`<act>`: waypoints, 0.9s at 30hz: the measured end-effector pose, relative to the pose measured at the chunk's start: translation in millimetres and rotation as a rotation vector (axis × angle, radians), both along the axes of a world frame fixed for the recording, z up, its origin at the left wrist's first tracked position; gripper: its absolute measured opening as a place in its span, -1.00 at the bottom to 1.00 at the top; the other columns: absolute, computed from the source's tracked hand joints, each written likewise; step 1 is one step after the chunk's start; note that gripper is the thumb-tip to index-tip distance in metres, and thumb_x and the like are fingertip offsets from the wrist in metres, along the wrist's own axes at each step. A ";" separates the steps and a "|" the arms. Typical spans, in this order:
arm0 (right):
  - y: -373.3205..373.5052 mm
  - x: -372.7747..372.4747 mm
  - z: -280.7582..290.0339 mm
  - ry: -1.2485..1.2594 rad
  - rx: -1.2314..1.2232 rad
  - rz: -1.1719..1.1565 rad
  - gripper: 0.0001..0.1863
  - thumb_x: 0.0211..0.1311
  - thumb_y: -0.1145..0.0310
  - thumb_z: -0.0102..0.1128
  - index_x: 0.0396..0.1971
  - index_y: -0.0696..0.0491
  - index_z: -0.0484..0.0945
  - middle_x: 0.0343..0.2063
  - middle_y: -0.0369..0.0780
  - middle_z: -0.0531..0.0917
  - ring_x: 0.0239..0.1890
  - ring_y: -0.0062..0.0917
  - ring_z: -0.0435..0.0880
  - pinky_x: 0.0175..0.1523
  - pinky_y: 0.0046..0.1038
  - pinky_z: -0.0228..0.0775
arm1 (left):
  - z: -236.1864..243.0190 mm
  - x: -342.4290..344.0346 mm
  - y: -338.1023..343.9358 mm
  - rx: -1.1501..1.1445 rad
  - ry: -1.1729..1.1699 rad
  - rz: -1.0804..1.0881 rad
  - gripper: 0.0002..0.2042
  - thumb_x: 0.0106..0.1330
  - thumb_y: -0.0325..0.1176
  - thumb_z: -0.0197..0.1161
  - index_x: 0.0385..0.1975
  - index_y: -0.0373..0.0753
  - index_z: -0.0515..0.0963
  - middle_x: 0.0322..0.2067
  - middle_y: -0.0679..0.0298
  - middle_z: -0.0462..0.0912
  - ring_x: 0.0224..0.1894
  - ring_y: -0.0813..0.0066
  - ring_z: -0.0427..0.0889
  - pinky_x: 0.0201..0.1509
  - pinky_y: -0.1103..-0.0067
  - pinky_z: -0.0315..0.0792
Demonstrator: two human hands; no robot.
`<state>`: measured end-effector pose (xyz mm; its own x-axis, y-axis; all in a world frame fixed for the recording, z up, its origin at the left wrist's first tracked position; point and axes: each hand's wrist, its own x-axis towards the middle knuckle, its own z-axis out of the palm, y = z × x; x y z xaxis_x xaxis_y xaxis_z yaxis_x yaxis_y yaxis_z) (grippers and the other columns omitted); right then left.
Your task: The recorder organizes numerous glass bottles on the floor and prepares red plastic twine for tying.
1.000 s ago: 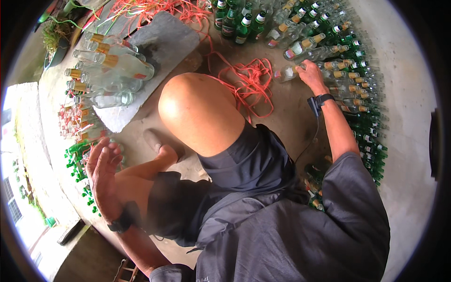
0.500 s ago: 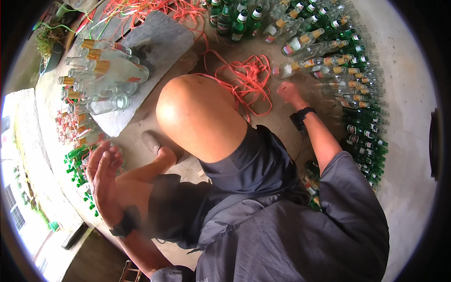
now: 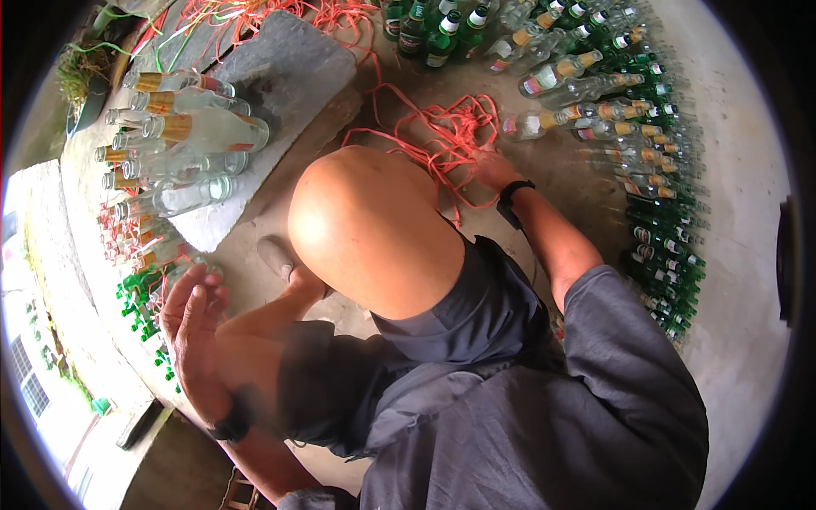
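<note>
My right hand [image 3: 495, 168] is at the right edge of a loose, tangled heap of red plastic string [image 3: 455, 132] on the floor, its fingers curled onto the strands. My left hand [image 3: 194, 327] is raised beside my left knee, fingers loosely stretched and nothing held in them. Just beyond it, clear glass bottles [image 3: 183, 197] with gold neck labels lie side by side on a grey stone slab [image 3: 293, 72]. My right knee stands bent between the slab and the string heap.
Rows of clear bottles [image 3: 557, 72] and green bottles [image 3: 667, 246] curve along the wall on the right. More green bottles [image 3: 442, 38] stand at the far side. Red and green string [image 3: 246, 21] is strewn beyond the slab. Green bottles [image 3: 140, 293] sit at the left, by a bright opening.
My right hand has moved left from the bare floor near the bottles onto the red string. My left hand has shifted slightly down and stays open.
</note>
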<state>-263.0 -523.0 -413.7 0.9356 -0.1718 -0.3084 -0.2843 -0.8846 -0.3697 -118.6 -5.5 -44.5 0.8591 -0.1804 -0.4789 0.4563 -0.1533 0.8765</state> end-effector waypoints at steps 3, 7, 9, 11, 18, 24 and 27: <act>0.4 0.1 -9.6 0.043 -0.002 0.008 -0.70 0.21 0.23 0.19 -0.16 0.12 0.57 -0.06 0.01 0.59 0.11 -0.10 0.50 0.21 -0.11 0.31 | 0.2 0.7 -2.1 0.015 -0.003 0.007 -0.67 0.45 -0.38 0.17 0.15 -0.37 0.47 -0.14 0.21 0.63 -0.18 0.49 0.65 -0.09 0.56 0.60; -3.1 -7.8 -14.3 0.145 -0.017 0.012 -0.73 0.20 0.31 0.13 -0.20 0.17 0.58 -0.07 0.04 0.59 0.10 -0.09 0.50 0.20 -0.09 0.31 | -0.9 2.5 -4.2 0.008 -0.005 -0.010 -0.67 0.46 -0.38 0.16 0.15 -0.37 0.47 -0.14 0.20 0.64 -0.17 0.49 0.65 -0.08 0.56 0.61; -4.6 -15.0 -15.4 0.185 -0.012 0.029 -0.74 0.19 0.34 0.10 -0.21 0.18 0.58 -0.07 0.04 0.59 0.09 -0.09 0.51 0.20 -0.10 0.32 | -1.2 2.9 -4.5 0.010 -0.005 -0.023 -0.67 0.46 -0.39 0.16 0.15 -0.37 0.47 -0.14 0.20 0.64 -0.17 0.49 0.65 -0.08 0.55 0.61; -5.4 -21.9 -17.5 0.165 0.021 0.014 -0.76 0.16 0.38 0.06 -0.26 0.17 0.60 -0.12 0.04 0.61 0.06 -0.08 0.52 0.20 -0.13 0.33 | -1.0 2.9 -4.2 0.007 0.013 -0.035 -0.67 0.46 -0.39 0.15 0.15 -0.38 0.47 -0.14 0.20 0.64 -0.17 0.49 0.65 -0.07 0.55 0.61; -3.4 -22.5 -18.7 0.029 0.070 0.122 -0.80 0.15 0.36 0.05 -0.41 0.17 0.59 -0.31 0.02 0.65 -0.07 -0.04 0.58 0.02 -0.09 0.43 | -0.4 0.3 -3.6 0.006 -0.007 -0.043 -0.68 0.47 -0.39 0.14 0.14 -0.38 0.47 -0.14 0.21 0.63 -0.17 0.50 0.64 -0.07 0.55 0.60; 6.6 3.5 6.5 -0.100 0.161 -0.189 -0.74 0.25 0.37 -0.04 -0.46 0.22 0.56 -0.36 0.14 0.61 -0.20 0.07 0.60 -0.05 -0.02 0.44 | -0.8 -1.2 -4.7 0.026 -0.009 -0.024 -0.69 0.47 -0.39 0.14 0.13 -0.38 0.48 -0.15 0.22 0.63 -0.19 0.51 0.64 -0.09 0.56 0.59; 9.7 23.6 12.7 -0.181 0.103 -0.226 -0.74 0.26 0.37 -0.05 -0.49 0.21 0.54 -0.38 0.16 0.59 -0.21 0.07 0.59 -0.08 -0.02 0.44 | -1.7 -0.1 -6.7 0.028 -0.005 -0.020 -0.68 0.46 -0.39 0.15 0.13 -0.39 0.48 -0.16 0.22 0.63 -0.19 0.51 0.64 -0.09 0.56 0.59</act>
<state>-239.5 -513.4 -401.0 0.9186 -0.3583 -0.1669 -0.3910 -0.7617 -0.5167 -118.7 -12.2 -46.3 0.8579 -0.1842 -0.4797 0.4485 -0.1870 0.8740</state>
